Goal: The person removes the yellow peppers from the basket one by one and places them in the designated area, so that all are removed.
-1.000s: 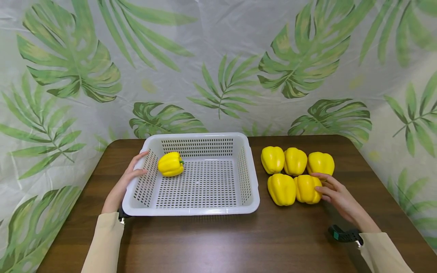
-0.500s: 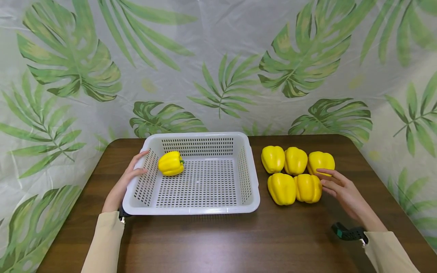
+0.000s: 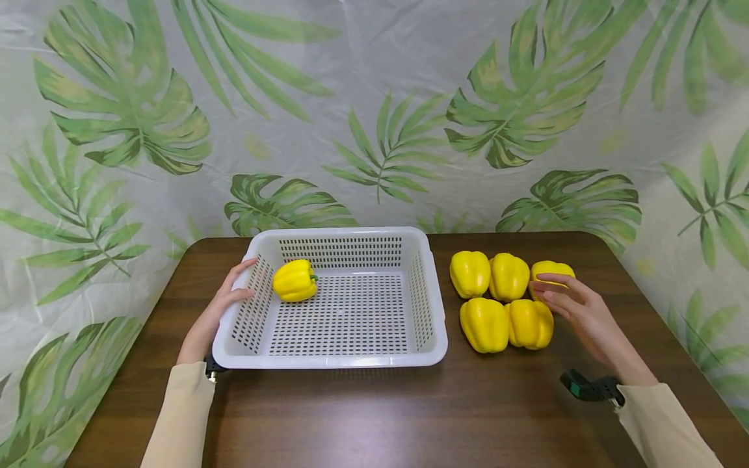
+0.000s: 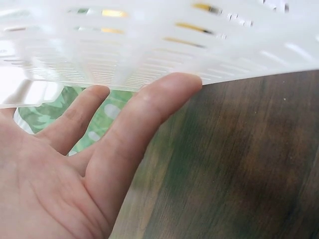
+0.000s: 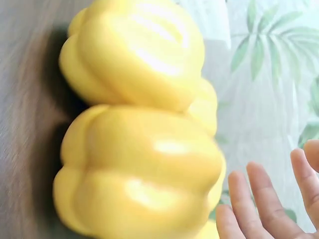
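Observation:
A yellow bell pepper (image 3: 295, 281) with a green stem lies on its side at the left of the white perforated basket (image 3: 333, 361). My left hand (image 3: 218, 309) rests at the basket's left side, its fairly straight finger and thumb touching it. On the right stand several yellow peppers in two rows. My right hand (image 3: 579, 312) holds nothing; its spread fingers overlap the back-row right pepper (image 3: 553, 267), hiding part of it, and come close to the front-row right pepper (image 3: 529, 324). In the right wrist view, its fingers (image 5: 269, 199) extend beside a pepper (image 5: 144, 174).
The back row has two more peppers, a left one (image 3: 471, 274) and a middle one (image 3: 509, 277). A front-left pepper (image 3: 484, 325) stands near the basket's right wall. Behind the dark wooden table (image 3: 386, 416) hangs a leaf-print cloth (image 3: 409, 39).
My right hand has left the front-row right pepper and moved back toward the back-row right one, its fingers now over it. The left hand and basket have stayed put.

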Demonstrator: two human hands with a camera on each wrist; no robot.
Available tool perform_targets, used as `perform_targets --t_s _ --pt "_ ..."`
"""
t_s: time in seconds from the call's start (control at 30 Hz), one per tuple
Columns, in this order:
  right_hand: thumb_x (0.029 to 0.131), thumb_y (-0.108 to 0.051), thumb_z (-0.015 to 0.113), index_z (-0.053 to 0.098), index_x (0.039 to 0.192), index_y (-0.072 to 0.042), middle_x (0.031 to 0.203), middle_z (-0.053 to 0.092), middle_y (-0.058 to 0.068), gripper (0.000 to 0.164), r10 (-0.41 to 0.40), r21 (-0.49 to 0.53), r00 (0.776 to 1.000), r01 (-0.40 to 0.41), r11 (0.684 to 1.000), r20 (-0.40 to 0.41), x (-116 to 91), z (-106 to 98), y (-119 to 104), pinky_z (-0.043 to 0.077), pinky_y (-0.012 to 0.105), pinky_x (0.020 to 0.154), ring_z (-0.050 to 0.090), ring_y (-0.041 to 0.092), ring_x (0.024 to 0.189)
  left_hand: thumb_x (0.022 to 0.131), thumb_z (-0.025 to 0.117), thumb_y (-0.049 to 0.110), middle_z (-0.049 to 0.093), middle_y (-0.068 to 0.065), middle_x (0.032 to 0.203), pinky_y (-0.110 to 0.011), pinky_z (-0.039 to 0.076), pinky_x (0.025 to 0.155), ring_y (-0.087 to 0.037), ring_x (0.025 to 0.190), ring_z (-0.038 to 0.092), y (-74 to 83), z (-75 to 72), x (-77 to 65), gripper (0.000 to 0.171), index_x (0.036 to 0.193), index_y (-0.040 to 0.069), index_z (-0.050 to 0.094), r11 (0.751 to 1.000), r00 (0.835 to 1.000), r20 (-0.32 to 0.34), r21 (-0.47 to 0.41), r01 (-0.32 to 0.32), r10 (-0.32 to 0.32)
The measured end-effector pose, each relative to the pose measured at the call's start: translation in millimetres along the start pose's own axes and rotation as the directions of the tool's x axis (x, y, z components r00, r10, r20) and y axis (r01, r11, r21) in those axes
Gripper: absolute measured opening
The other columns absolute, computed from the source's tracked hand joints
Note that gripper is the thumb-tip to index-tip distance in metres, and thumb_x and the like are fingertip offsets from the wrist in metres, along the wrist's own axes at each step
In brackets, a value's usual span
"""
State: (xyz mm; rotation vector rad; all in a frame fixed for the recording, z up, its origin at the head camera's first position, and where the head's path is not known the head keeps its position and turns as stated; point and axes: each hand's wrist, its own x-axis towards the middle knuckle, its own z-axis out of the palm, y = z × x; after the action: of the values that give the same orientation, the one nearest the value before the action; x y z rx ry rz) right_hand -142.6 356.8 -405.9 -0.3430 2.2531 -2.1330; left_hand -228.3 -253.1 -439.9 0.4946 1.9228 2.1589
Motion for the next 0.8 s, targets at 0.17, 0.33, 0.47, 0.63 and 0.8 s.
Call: perform_targets --t_s 0.17,0.33,0.47,0.63,0.8 --pt "0.100 -0.004 0.045 0.053 0.128 -0.006 0.121 0.060 0.003 0.030 -0.023 0.023 0.998 0.022 0.999 0.056 11 14 -7 0.045 0.020 0.090 0.059 0.011 0.109 0.094 0.036 -0.002 0.007 -0.029 0.149 -0.035 0.051 0.083 -0.017 0.112 0.052 0.3 0.3 0.1 0.059 0.144 0.030 0.036 1.000 1.000 -0.004 -0.013 0.002 -0.002" --pt "0.101 -0.007 0.045 0.052 0.129 -0.006 0.124 0.058 0.004 0.029 -0.005 0.005 0.995 0.004 1.000 0.103 25 30 -12 0.045 0.022 0.091 0.059 0.012 0.109 0.095 0.035 -0.001 0.006 -0.028 0.150 -0.034 0.051 0.083 -0.018 0.112 0.051 1.0 0.0 -1.0 0.058 0.145 0.030 0.033 1.000 1.000 -0.002 0.001 0.010 -0.010" --pt "0.100 -0.012 0.048 0.050 0.130 -0.005 0.124 0.058 0.008 0.030 0.043 -0.021 0.993 -0.041 0.999 0.113 36 44 -16 0.046 0.024 0.091 0.060 0.014 0.108 0.096 0.035 0.001 0.006 -0.028 0.150 -0.033 0.050 0.084 -0.017 0.113 0.048 1.3 0.0 -1.2 0.058 0.144 0.032 0.034 1.000 1.000 -0.007 0.026 0.018 -0.017" --pt "0.100 -0.018 0.050 0.045 0.134 0.000 0.129 0.053 0.018 0.039 0.090 -0.087 0.989 -0.080 0.993 0.119 49 64 -22 0.046 0.026 0.092 0.059 0.021 0.110 0.096 0.035 0.002 0.007 -0.026 0.151 -0.033 0.050 0.084 -0.019 0.114 0.047 1.8 0.5 -1.6 0.057 0.145 0.031 0.032 0.999 0.999 -0.011 0.039 0.030 -0.030" --pt "0.100 -0.018 0.049 0.042 0.136 0.001 0.135 0.046 0.024 0.041 0.106 -0.094 0.981 -0.092 0.991 0.161 61 82 -29 0.045 0.029 0.094 0.056 0.025 0.114 0.096 0.034 0.002 0.006 -0.026 0.152 -0.035 0.050 0.083 -0.022 0.115 0.046 0.9 0.4 -0.9 0.058 0.146 0.030 0.030 0.999 1.000 -0.003 0.031 0.028 -0.027"
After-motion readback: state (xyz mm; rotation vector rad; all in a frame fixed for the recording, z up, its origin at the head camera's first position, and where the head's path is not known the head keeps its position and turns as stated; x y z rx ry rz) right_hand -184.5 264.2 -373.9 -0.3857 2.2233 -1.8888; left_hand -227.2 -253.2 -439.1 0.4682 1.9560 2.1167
